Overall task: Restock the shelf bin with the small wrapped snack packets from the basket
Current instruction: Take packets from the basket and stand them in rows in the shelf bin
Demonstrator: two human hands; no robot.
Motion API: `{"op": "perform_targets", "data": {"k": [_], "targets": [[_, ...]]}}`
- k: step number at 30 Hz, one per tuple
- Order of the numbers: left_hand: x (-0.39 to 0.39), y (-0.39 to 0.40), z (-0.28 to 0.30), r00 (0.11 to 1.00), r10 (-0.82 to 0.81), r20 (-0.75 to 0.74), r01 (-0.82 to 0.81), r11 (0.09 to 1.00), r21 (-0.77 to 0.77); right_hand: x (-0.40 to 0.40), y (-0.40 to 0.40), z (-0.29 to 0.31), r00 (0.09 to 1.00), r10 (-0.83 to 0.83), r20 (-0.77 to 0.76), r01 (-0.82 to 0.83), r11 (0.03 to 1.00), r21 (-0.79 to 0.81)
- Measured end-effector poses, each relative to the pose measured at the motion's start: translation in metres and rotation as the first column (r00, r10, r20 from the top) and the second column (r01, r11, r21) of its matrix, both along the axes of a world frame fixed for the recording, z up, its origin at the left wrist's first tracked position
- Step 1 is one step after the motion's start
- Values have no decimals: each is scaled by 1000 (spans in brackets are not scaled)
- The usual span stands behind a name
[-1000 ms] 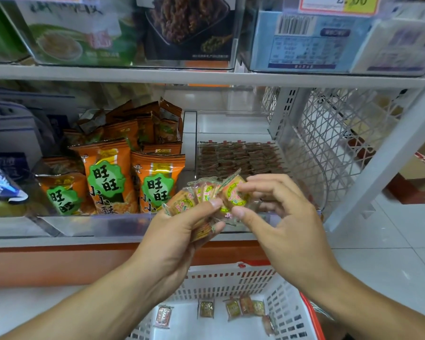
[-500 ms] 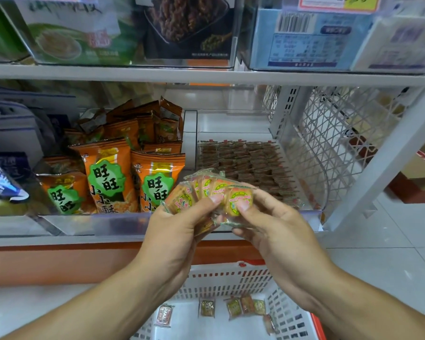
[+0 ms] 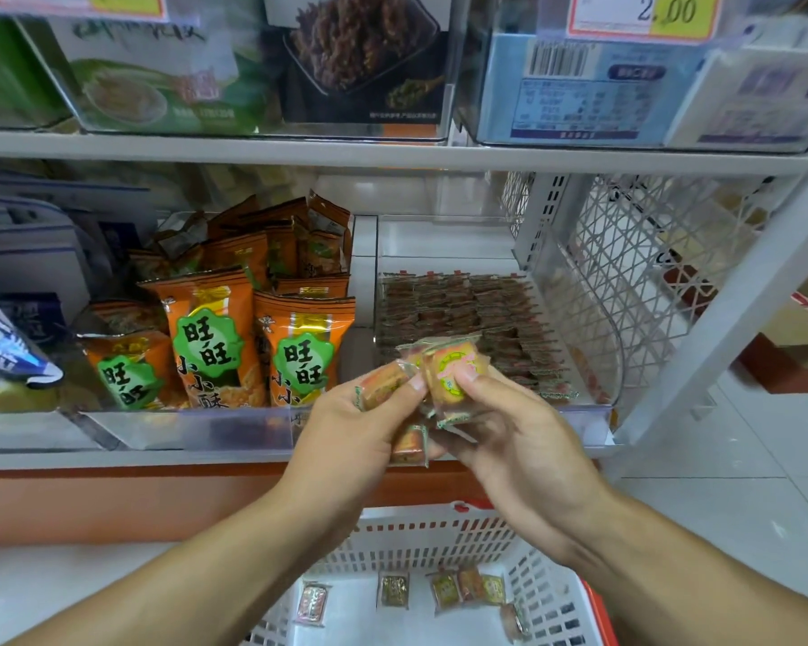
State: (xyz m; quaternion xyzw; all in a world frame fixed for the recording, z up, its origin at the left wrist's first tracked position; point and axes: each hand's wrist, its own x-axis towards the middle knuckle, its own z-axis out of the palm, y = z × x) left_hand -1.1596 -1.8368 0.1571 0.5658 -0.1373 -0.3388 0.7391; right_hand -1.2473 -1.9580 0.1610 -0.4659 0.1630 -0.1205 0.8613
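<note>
Pinched between both thumbs and forefingers: a small fan of packets (image 3: pixel 444 380), held just in front of the bin's clear lip. Left hand (image 3: pixel 346 431) grips an orange one at the fan's 9 o'clock edge, with another tucked lower in the palm; right hand (image 3: pixel 509 440) pinches the yellow-green one at 3 o'clock. Compared with a second ago, right fingers drawn off the top of the fan and down onto its front packet, and both hands sunk slightly toward 6 o'clock. Reads as peeling one packet off the stack for placing, not yet released.

Around, largest first. Shelf (image 3: pixel 393 153) across the whole view, boxed goods above at 12 o'clock. Basket (image 3: pixel 421 543) at 6 o'clock, white with a red rim, a few packets left on its floor, so several rounds likely remain. Bin (image 3: pixel 570 291) at 1 o'clock from the hands, rows of the same packets lying flat inside, front rows thinner. Orange bags (image 3: pixel 253 338) at 10 o'clock, in the neighbouring section behind a divider.

In the way: only the bin's raised front lip, to be cleared by lifting over it; wire mesh (image 3: pixel 649 272) at 2 o'clock well clear of the reach.
</note>
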Motion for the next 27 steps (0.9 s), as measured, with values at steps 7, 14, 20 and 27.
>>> {"op": "perform_targets", "data": {"k": [7,14,20,27], "targets": [[8,-8,3,993,97,73,-99,995,24,17,-10,9,999,-49,-11,47,990,-135],[16,-13,10,981,170,95,-171,985,6,73,-67,21,915,-369,-162,28,460,-887],[28,-19,1,999,50,14,-51,997,54,159,-108,10,866,-288,-409,-446,-74,-892],[30,-28,8,989,83,-122,-79,996,34,224,-113,1,841,-212,-498,-536,-203,-819]]}}
